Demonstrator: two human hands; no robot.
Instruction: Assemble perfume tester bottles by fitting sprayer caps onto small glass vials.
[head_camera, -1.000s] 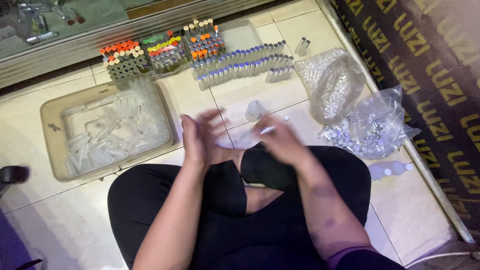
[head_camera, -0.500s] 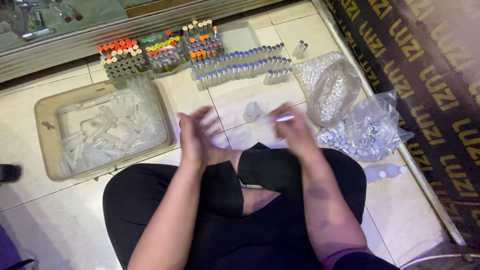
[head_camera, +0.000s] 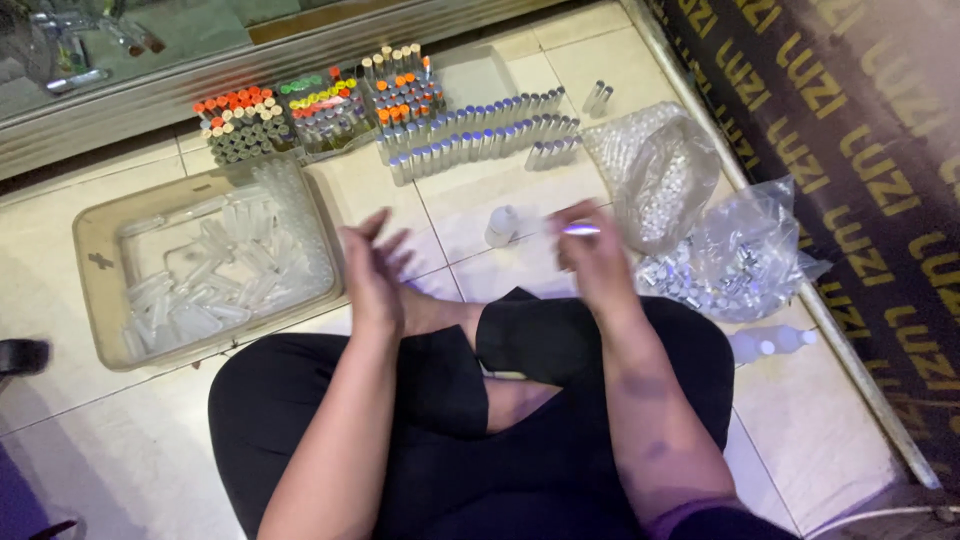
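Two hands are raised over crossed legs, and one small vial is held on the tiled floor scene.

The right hand (head_camera: 592, 255) is closed around a slim clear vial (head_camera: 580, 230), which is pinched at the fingertips and kept level, probably so that it can be seen and handled freely. The left hand (head_camera: 372, 268) is open, fingers spread, and nothing is held in it. Just beyond the hands a small white bottle (head_camera: 501, 225) is standing on the floor, within easy reach. Further out, rows of capped vials (head_camera: 480, 140) are laid side by side, a beige tray (head_camera: 95, 262) of empty vials is placed at the left, and two clear bags (head_camera: 735, 260) of small parts lie at the right. Compared with half a second ago, the right hand is lifted slightly further from the body, while the left hand is almost unchanged.
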